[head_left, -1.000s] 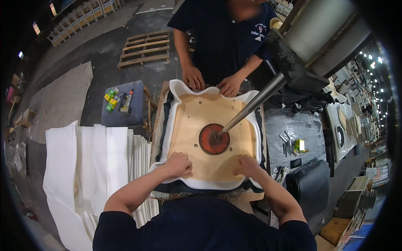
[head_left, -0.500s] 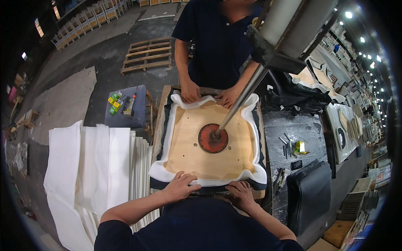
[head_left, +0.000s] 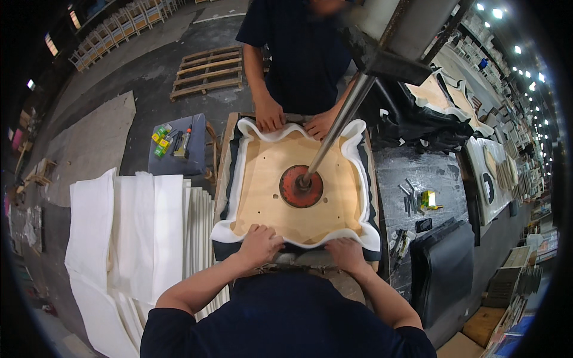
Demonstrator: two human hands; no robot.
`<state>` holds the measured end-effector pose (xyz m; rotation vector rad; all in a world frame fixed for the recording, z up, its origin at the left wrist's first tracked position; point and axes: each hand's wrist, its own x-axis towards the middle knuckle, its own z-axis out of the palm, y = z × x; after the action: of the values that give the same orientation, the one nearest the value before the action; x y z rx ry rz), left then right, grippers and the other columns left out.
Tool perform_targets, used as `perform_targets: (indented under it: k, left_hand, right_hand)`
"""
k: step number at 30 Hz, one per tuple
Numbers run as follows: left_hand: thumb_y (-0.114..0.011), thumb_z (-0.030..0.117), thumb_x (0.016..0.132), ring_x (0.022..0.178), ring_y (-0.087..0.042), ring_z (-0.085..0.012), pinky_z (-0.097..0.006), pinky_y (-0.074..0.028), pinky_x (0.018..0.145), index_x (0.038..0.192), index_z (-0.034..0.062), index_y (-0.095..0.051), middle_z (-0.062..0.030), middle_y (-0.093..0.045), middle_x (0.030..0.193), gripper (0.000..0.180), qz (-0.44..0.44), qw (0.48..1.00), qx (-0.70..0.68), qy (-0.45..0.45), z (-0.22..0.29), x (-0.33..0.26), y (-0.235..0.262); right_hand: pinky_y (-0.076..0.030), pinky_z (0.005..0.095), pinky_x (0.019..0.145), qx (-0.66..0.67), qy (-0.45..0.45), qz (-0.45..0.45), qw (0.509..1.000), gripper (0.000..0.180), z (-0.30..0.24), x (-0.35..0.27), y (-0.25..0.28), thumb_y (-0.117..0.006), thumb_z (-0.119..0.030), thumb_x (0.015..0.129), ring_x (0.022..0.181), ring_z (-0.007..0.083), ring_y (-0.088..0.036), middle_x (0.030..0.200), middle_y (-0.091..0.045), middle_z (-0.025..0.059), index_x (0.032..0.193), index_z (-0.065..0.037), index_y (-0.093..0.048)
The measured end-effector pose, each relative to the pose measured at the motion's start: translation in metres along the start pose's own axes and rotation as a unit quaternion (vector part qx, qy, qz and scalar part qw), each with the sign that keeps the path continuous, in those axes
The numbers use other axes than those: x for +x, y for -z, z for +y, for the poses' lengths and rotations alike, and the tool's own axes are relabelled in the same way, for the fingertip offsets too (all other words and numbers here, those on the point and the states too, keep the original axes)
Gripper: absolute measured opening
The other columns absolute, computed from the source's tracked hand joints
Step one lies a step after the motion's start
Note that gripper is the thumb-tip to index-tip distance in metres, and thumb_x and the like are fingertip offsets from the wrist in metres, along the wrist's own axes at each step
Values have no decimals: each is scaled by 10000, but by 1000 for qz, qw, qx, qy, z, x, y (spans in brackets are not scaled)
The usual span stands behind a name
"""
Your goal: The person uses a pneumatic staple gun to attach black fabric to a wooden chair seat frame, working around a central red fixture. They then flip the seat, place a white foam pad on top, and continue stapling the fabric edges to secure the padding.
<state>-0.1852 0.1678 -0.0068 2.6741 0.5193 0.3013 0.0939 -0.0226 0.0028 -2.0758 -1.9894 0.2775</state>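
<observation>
A plywood seat board [head_left: 268, 191] lies on white foam [head_left: 236, 173] whose wavy edges curl up around it, over dark fabric. A red round press disc [head_left: 301, 186] on a slanted metal rod [head_left: 340, 122] pushes on the board's middle. My left hand [head_left: 259, 244] presses on the near foam edge, fingers curled over it. My right hand [head_left: 346, 253] grips the same near edge further right. Across from me another person's two hands [head_left: 270, 116] rest on the far foam edge.
A stack of white foam sheets [head_left: 131, 232] lies to my left. A small blue-grey stand with bottles and tools [head_left: 173, 146] is at far left. Staples and small tools [head_left: 418, 200] lie on the black bench at right, by a black cushion [head_left: 444, 268]. A wooden pallet [head_left: 206, 71] is on the floor.
My view has shifted back and up; my hands slid from the board's near corners down onto the near foam edge. The other person's hands stay at the far edge.
</observation>
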Motion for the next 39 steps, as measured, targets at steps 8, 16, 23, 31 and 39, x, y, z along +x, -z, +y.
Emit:
perform_targets:
  k: [8, 16, 23, 31, 39]
  left_hand:
    - [-749, 407, 969, 1059, -625, -333, -506, -435, 913, 965, 139, -798, -86, -662, 1013, 272, -82, 984, -89, 134, -18, 27, -1]
    - [-726, 438, 974, 1052, -638, -351, -511, -437, 915, 974, 132, -822, -120, -675, 996, 320, -116, 977, -92, 154, -23, 39, 0]
    - [-735, 448, 963, 990, -671, -373, -525, -479, 881, 904, 101, -832, -156, -706, 939, 365, -153, 961, -112, 201, -29, 46, 1]
    - [-733, 462, 962, 967, -665, -374, -522, -491, 867, 896, 101, -829, -162, -698, 923, 380, -96, 979, -88, 155, -30, 36, 0]
    - [-732, 378, 979, 980, -636, -351, -494, -452, 893, 916, 122, -793, -117, -656, 930, 270, -6, 992, -78, 104, -14, 15, -2]
  right_hand:
    - [-574, 482, 672, 170, -155, 55, 972, 164, 38, 34, 25, -744, -205, 996, 758, 377, -752, 828, -753, 170, 984, -44, -719]
    - [-562, 520, 741, 113, -45, -40, 992, 275, 38, 26, 29, -813, -358, 918, 803, 393, -734, 804, -741, 146, 923, -87, -766]
    - [-547, 526, 719, 98, -141, -46, 984, 319, 43, 32, 14, -798, -425, 917, 818, 391, -733, 797, -737, 149, 870, -111, -764]
    - [-553, 516, 724, 107, -153, -86, 979, 327, 37, 30, 18, -794, -439, 924, 827, 377, -743, 823, -756, 139, 898, -115, -764]
    - [-548, 521, 737, 108, -155, -90, 978, 340, 38, 30, 17, -785, -450, 934, 845, 387, -738, 828, -750, 147, 898, -112, -762]
